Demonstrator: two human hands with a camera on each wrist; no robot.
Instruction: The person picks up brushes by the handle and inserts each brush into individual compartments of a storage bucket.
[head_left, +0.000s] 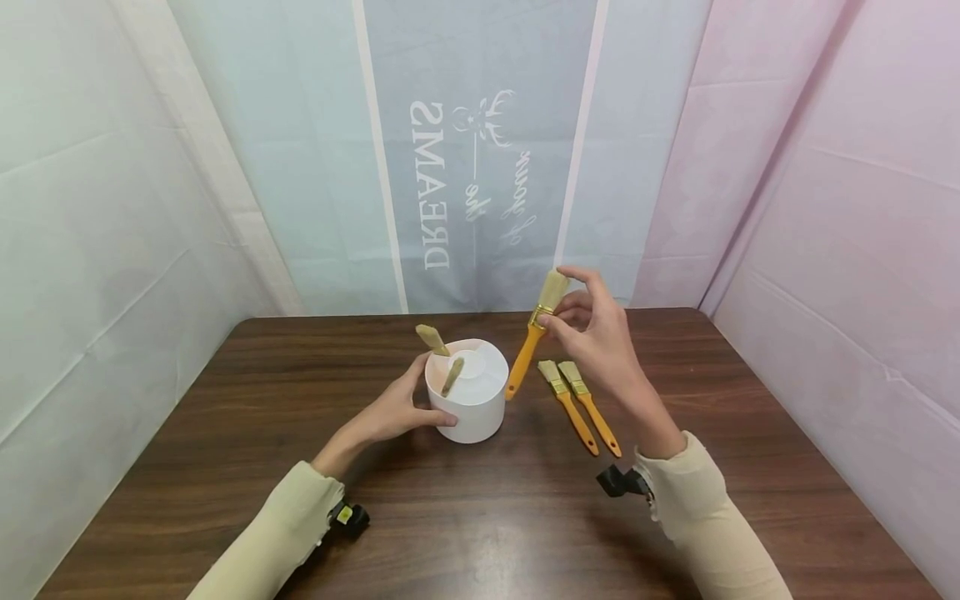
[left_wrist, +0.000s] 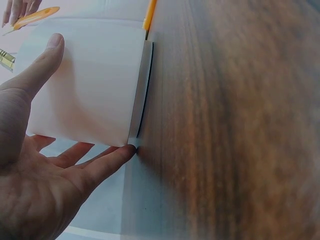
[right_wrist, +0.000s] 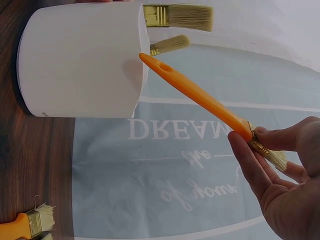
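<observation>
Near the middle of the dark wood-grain table (head_left: 420,533), a white round divided container (head_left: 474,421) stands upright, and the clock directions here are read from its centre in the head view. At nine o'clock the left hand (head_left: 397,410) grasps it, thumb on the near wall and fingers round the far side. Toward two o'clock the right hand (head_left: 600,342) pinches an orange-handled flat paintbrush (head_left: 534,340) about its ferrule, bristles up, the handle slanting down until its end is just beside the rim at three o'clock; whether it touches, I cannot tell. Two upright brushes, one at eleven o'clock (head_left: 431,337) and one at ten (head_left: 453,377), show their bristles above the rim, and two matching paintbrushes (head_left: 568,408) lie side by side on the tabletop toward four. The step in hand looks like lining up a third brush, handle first. The next move probably calls for lifting the handle end over the rim, steepening the brush and lowering it into a free compartment while the left hand steadies the wall.
</observation>
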